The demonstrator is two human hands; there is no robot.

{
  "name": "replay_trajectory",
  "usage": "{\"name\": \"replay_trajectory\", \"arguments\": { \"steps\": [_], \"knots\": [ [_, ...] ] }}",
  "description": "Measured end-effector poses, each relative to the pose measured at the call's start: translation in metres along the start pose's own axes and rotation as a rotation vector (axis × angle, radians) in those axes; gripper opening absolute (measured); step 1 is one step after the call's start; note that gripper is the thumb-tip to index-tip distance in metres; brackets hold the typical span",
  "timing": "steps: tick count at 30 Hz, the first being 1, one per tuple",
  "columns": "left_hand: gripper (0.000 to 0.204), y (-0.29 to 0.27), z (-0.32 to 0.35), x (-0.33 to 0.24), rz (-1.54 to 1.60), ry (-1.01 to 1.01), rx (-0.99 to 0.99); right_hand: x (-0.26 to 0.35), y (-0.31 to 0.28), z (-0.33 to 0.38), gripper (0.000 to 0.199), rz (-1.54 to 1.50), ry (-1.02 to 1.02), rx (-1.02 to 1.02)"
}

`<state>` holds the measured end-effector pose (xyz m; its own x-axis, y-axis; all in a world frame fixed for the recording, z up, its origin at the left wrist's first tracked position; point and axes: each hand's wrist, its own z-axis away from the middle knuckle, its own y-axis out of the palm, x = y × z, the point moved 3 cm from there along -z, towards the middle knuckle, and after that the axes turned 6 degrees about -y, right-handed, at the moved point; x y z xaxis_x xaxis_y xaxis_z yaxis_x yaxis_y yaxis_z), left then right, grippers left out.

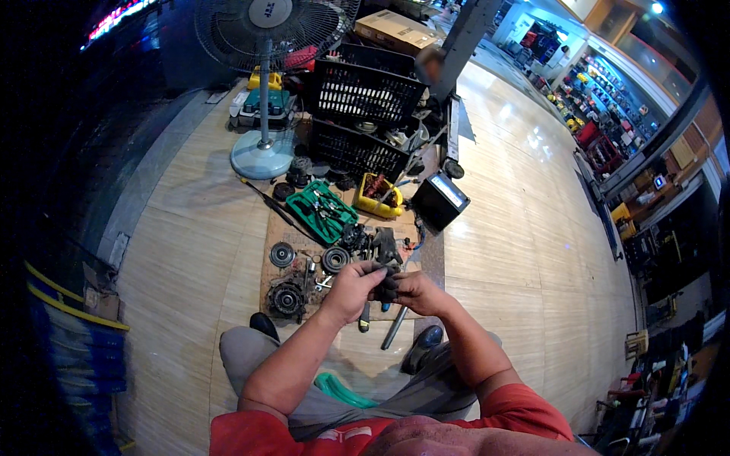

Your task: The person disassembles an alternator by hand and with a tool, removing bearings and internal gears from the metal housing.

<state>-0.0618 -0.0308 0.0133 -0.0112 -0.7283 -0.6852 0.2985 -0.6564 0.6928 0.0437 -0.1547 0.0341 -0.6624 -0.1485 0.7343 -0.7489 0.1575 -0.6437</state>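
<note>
One pedestal fan (265, 91) stands beside two stacked black crates (366, 91). One cardboard sheet (275, 228) lies nearer, by one black box (439, 202), one green tool case (332, 238) and one yellow tub (372, 206). The left hand (356, 289) and right hand (417, 292) meet above the sheet, wrists angled inward, fingers curled nearly closed, gripping one dark part (387, 286) between them.

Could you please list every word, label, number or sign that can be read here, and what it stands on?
Fan hub: short mark, not copied here.
Black box: pale label, print too small to read.
Lit panel: too blurred to read.
Red shirt: pale print, too unclear to read.
Carton: marks too small to read.
</note>
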Motion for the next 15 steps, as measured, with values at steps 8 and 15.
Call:
{"name": "replay_trajectory", "arguments": {
  "steps": [8,15],
  "knots": [
    [0.017,0.013,0.008,0.0,-0.63,-0.155,0.14,-0.023,0.007,0.012,0.012,0.298,0.055,0.197],
    [0.023,0.012,0.01,0.005,-1.249,-0.016,0.101,-0.009,0.004,0.0,0.012,0.479,0.076,0.168]
  ]
}}
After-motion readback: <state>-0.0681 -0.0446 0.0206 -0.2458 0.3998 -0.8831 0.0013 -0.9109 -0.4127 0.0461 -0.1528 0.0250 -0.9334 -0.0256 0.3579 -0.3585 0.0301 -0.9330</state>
